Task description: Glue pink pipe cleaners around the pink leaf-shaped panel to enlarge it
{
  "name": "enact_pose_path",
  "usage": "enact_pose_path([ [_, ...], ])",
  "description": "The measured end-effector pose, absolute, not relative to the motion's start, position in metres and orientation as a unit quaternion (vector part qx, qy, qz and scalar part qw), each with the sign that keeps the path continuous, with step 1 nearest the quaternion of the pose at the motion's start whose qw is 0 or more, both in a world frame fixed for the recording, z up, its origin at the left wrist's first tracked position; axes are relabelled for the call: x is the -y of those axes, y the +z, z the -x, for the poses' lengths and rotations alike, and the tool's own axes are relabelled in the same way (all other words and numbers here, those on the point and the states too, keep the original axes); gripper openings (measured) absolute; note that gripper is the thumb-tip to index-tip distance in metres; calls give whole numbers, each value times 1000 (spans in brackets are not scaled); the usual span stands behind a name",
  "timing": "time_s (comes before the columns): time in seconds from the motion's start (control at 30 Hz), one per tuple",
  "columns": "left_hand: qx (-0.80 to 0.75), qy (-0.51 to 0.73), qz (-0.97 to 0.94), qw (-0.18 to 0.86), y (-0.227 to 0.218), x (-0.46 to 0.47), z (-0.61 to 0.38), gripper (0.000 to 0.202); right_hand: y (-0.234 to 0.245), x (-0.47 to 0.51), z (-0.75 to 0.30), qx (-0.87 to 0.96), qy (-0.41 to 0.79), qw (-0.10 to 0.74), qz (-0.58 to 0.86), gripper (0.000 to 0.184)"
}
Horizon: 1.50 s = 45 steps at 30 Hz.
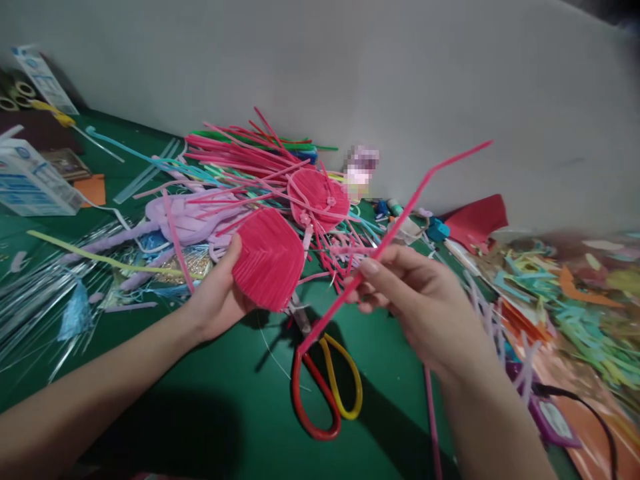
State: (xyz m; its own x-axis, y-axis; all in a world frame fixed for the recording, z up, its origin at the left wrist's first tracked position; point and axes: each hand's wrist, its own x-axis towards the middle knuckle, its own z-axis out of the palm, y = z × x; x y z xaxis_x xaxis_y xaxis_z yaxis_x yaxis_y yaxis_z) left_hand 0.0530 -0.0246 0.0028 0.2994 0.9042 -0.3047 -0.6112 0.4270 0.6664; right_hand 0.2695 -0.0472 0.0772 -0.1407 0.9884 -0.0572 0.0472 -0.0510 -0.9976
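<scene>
With the left hand (220, 290) I am clasping a leaf-shaped pink panel (273, 260) by its near edge, its fuzzy ribs running in 2 slanting rows that are meeting along a central seam. With the right hand (400, 280) I am pinching 1 bent, velvety pink stem (407, 208), well off the green tabletop (395, 353). On my remote feed, scissors (324, 385) with red and yellow loop handles are lying below the panel, and a rounded pink panel (320, 193) is resting behind, beside a plump lilac braided piece (185, 217).
</scene>
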Motion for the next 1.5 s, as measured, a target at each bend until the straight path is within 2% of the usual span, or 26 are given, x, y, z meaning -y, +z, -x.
enact_pose_path([
  [0.2, -365, 478, -213, 770, 1, 28, -59, 50, 60, 19, -251, 503, 542, 423, 523, 28],
  [0.97, -397, 466, -191, 768, -1, 28, -61, 52, 38, 23, -249, 481, 529, 447, 538, 27],
  [1.27, -381, 475, -215, 763, 2, 34, -59, 36, 35, 22, -248, 473, 535, 460, 528, 31],
  [1.5, -362, 469, -230, 771, 4, 37, -58, 56, 35, 21, -249, 476, 535, 445, 537, 31],
])
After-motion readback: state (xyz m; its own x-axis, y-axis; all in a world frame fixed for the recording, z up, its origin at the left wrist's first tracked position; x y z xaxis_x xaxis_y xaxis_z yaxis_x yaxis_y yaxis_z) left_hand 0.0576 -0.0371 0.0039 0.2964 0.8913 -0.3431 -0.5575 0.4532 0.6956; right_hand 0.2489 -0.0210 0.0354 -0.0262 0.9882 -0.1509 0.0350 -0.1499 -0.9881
